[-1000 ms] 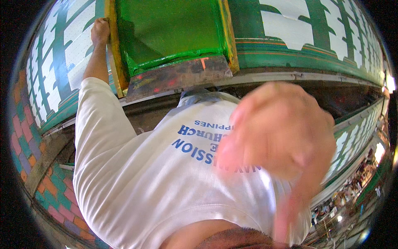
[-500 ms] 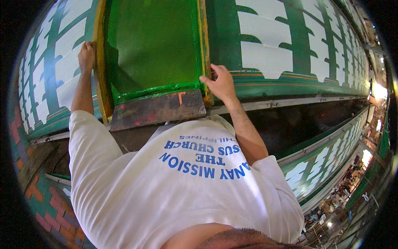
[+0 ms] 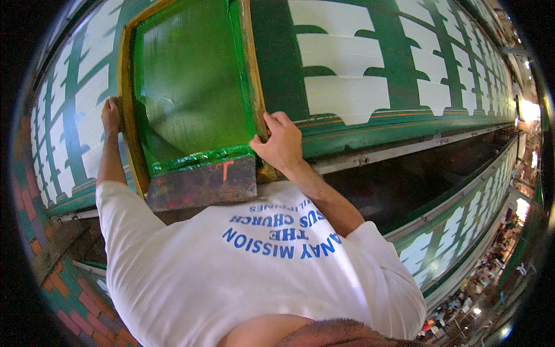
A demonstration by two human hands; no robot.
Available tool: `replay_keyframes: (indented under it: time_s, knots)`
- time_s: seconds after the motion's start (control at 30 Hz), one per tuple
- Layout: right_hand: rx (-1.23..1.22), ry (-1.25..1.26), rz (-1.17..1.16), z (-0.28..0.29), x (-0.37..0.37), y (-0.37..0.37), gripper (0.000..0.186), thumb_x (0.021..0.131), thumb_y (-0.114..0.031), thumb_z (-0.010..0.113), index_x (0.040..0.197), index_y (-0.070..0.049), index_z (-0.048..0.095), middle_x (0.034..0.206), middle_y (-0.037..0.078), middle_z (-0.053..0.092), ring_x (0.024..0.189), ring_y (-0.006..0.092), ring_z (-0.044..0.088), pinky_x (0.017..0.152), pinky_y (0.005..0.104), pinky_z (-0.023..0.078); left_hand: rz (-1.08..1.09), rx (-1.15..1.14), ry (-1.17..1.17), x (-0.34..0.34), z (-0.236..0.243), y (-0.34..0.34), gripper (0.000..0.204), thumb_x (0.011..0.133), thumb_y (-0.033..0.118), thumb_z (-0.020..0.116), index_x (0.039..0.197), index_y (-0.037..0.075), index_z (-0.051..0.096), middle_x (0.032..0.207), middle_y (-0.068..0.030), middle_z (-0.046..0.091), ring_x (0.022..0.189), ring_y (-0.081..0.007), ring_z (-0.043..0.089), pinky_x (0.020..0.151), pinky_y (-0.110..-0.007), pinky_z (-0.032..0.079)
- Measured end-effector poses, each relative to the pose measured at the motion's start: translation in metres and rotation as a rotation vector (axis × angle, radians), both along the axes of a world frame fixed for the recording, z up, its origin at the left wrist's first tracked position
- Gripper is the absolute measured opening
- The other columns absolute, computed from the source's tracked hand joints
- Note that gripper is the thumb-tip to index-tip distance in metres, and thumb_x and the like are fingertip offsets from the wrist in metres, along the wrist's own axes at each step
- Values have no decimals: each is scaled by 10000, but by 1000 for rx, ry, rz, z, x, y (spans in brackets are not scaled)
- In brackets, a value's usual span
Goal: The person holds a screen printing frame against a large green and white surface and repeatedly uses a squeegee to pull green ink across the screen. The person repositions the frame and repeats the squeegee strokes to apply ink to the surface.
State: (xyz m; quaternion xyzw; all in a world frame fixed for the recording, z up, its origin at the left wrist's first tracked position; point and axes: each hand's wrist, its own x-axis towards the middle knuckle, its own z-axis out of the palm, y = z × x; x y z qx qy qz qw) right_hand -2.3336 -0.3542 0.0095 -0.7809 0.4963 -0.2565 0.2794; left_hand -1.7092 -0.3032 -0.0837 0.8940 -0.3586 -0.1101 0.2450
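The left hand [image 3: 111,115] and right hand [image 3: 281,141] are apart, clamped on opposite side edges of a rectangular green panel framed in yellow-brown wood [image 3: 191,87] between them. White notched shapes [image 3: 347,98] mark the green tabletop [image 3: 280,81] outside both hands.

The framed green screen [image 3: 188,92] bars the near edge of the worktop [image 3: 278,81], the left hand [image 3: 111,115] and right hand [image 3: 279,140] blocking its sides, a dark board [image 3: 202,185] its near end. Rightward, a hand could pass over the flat white pieces [image 3: 347,97].
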Motion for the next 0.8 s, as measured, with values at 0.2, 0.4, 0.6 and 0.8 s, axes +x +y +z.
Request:
replay_keyframes:
  time_s: [0.2, 0.4, 0.6, 0.8]
  knots:
    - [34, 24, -29, -9, -127, -87, 504, 698, -180, 805, 1143, 41, 719, 1072, 199, 707, 992, 361, 703, 872, 433, 575, -104, -187, 184, -124, 20, -76, 468, 1075, 422, 489, 1267, 43, 687, 1211, -188, 722, 1156, -327, 677, 1002, -407, 492]
    - [105, 128, -127, -44, -293, -170, 625, 708, -238, 823, 1251, 43, 697, 1221, 219, 686, 1106, 380, 679, 963, 449, 552, -89, -249, 101, -330, 33, -164, 422, 1057, 419, 531, 1221, 72, 706, 1144, -182, 743, 1096, -340, 698, 955, -420, 516]
    - [209, 154, -157, -57, -406, -206, 594, 774, -169, 805, 1300, 66, 665, 1217, 197, 679, 1103, 345, 680, 946, 448, 561, -89, -275, 11, -457, 23, -205, 384, 1045, 375, 545, 1205, 63, 702, 1111, -226, 735, 1068, -412, 697, 916, -462, 538]
    - [262, 181, -102, -62, -442, -214, 586, 852, -174, 794, 1383, 13, 632, 1313, 166, 635, 1162, 332, 650, 935, 455, 570, -18, -187, -17, -499, 29, -212, 402, 1048, 377, 497, 1196, 60, 695, 1159, -224, 716, 1135, -422, 654, 973, -496, 506]
